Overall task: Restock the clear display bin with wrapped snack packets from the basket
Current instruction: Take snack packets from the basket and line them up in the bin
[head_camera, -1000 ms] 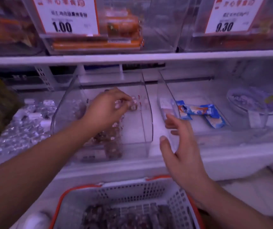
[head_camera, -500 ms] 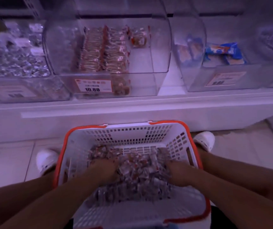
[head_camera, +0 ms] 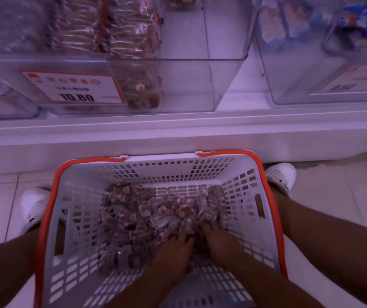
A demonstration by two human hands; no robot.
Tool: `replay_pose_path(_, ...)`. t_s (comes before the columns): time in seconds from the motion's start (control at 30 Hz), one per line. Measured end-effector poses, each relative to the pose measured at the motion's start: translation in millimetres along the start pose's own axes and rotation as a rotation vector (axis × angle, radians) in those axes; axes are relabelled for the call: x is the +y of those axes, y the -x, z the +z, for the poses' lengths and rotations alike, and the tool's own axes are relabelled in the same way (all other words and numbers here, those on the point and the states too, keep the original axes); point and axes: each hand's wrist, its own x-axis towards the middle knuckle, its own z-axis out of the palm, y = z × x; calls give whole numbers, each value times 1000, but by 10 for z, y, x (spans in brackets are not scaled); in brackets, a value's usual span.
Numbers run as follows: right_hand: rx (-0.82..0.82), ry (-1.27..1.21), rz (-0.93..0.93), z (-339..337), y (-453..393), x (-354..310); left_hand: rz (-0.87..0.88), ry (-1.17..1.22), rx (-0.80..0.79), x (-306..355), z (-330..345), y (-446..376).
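Observation:
A white basket with an orange rim (head_camera: 50, 203) stands on the floor between my feet. A heap of small clear-wrapped snack packets (head_camera: 147, 214) with red print lies in it. My left hand (head_camera: 173, 250) and my right hand (head_camera: 219, 243) lie side by side on the near right part of the heap, fingers stretched forward with the tips pushed in among the packets. Above, on the shelf, stands the clear display bin (head_camera: 200, 85). Rows of the same packets (head_camera: 122, 30) fill its left half; its right half is bare.
A price label reading 10.80 (head_camera: 73, 87) is on the bin's front. Another clear bin (head_camera: 311, 74) to the right holds blue packets (head_camera: 360, 21). The white shelf ledge (head_camera: 178, 130) runs just beyond the basket. My white shoes (head_camera: 34, 207) (head_camera: 280, 176) flank the basket.
Both hands left the shelf bins and dropped into the basket. They have since moved from opposite sides of the heap to lie together at its near right. My head has tilted further down.

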Motion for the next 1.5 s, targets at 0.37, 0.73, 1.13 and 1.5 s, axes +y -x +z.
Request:
replay_pose_path(0.37,-253,-290,148,-6,42,-54,101,160,-1,28,78,-15)
replay_pose_path(0.73,-264,-481,59,-258,-39,-105,-93,383,-39,-436,6,-7)
replay_pose_path(1.13,-32,-1004,105,-1817,360,-415,-142,1031,294,-730,-1764,596)
replay_pose_path(1.5,286,-1550,-375,-2822,1632,-1455,144,1838,631,150,-2741,2045)
